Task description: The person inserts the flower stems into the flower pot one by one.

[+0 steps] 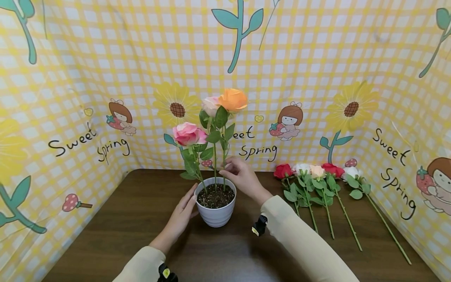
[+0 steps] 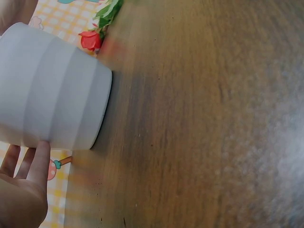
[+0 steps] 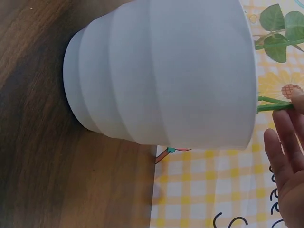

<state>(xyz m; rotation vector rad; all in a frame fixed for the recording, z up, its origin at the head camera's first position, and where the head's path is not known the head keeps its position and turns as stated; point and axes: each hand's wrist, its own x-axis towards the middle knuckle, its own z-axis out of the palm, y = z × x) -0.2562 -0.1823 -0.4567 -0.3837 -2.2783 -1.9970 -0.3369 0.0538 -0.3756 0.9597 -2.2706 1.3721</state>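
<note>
While the left grip (image 1: pixel 180 214), straight-fingered, rests against the white pot (image 1: pixel 216 216), the right grip (image 1: pixel 243 177), closed to a narrow pinch, holds the stem (image 3: pixel 271 108) of the orange rose (image 1: pixel 233 100).

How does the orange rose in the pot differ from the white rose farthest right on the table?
The orange rose stands in the pot; the white rose lies on the table. The right hand pinches the orange rose's stem, while no hand touches the white rose. Soil hides the orange rose's stem end, whereas the white rose's shows. Both have green leaves.
</note>
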